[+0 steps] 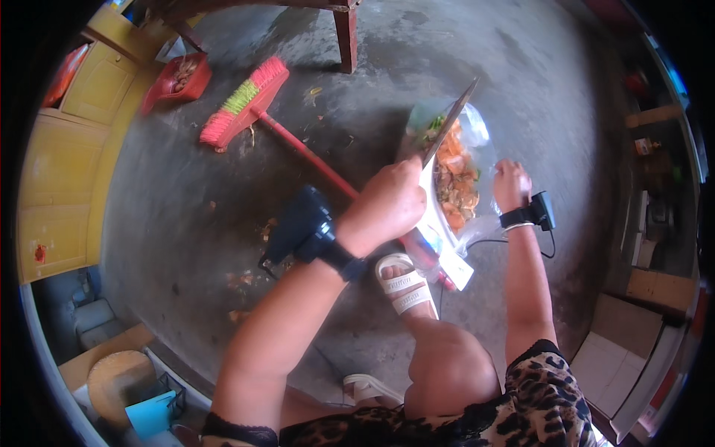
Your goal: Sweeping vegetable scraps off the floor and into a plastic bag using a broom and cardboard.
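Observation:
My left hand (pixel 385 198) is closed around a long, narrow, blade-like object (pixel 451 120) that points up and away from me. Beneath it lies a clear plastic bag (pixel 477 125) filled with orange and brown peelings (pixel 458 179) and some green scraps. At the bag's right edge my right hand (pixel 511 181) has its fingers curled and seems to pinch the thin film. A white sheet-like piece (pixel 458 269) lies along the near side of the bag, partly hidden by my left hand. Both wrists carry strapped dark devices.
A red broom (pixel 246 103) lies on the concrete floor, its handle running under my left hand. Behind it stands a red plastic container (pixel 181 78) with brownish contents. Loose scraps (pixel 240 279) dot the floor. Yellow cabinets (pixel 58 162) and a wooden furniture leg (pixel 346 42) border the space.

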### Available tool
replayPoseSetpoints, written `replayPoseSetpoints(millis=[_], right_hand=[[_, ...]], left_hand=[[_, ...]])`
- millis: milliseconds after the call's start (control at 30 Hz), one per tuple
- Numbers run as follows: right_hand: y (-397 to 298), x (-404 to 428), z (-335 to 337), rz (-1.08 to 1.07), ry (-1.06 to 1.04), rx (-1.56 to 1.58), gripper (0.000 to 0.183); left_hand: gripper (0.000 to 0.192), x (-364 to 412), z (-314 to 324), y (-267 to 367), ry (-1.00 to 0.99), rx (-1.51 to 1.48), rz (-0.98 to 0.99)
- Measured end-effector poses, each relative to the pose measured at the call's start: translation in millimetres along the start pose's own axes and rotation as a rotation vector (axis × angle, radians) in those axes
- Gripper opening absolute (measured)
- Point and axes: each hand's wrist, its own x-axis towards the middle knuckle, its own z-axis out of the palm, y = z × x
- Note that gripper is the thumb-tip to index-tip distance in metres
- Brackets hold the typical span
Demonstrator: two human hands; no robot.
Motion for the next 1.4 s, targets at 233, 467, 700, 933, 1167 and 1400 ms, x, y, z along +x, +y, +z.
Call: replayPoseSetpoints(millis=[233,467,700,933,1167,1400], right_hand=[[20,3,-32,0.253,0.384,0.144,0.019],[27,3,-36,0.362,0.251,0.557,0.023],[0,35,-5,-0.102,0.105,-0.229,0.024],[45,57,2,0.175,0.181,-0.076,0.014],[17,35,-4,0.048,0.243,0.304,0.043],[-114,-68,-126,-0.297,0.114,1.341,0.023]], left_hand=[[0.016,-9,4,7,0.039,0.105,-0.033],[0.022,-17,-10,21,0.0,0.185,-0.059],[0.016,-15,-24,13,0.131,0.168,0.008],[0.02,-22,-24,10,0.106,0.165,-0.02],[0.011,-64,-56,-8,0.216,-0.044,-0.047],[0.033,-200,-137,-7,0.649,-0.563,-0.419]])
